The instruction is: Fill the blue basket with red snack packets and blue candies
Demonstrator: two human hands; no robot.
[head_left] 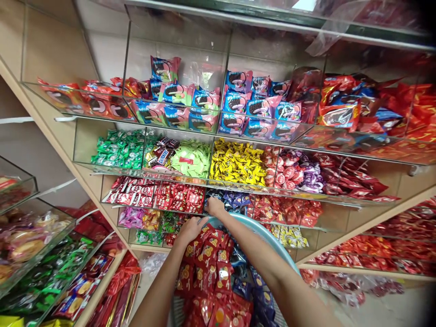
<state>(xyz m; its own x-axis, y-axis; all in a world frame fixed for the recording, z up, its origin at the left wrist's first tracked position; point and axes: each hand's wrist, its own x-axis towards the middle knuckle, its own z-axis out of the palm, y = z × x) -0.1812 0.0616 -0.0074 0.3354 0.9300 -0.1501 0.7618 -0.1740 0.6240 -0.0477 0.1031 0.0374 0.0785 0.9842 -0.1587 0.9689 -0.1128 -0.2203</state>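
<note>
The left hand [191,229] is bending at the upper-left edge of a pale blue basin [277,245], and the right hand [215,207] is curling just above and to its right, beside dark packets [235,199] in a low shelf compartment; whether either is pinching anything, I cannot tell. Both forearms are slanting inward from the bottom of the frame, with red packets [206,272] lying between them in the basin at lower centre. The nearer rows of these are pointing toward the shelves, long axes running roughly up and down the frame; dark blue packets [260,295] are lying to their right. The clear shelf front above is leaving little room over the knuckles, with yellow sweets [238,165] filling the compartment beyond, while bare floor [391,309] is showing at lower right.
</note>
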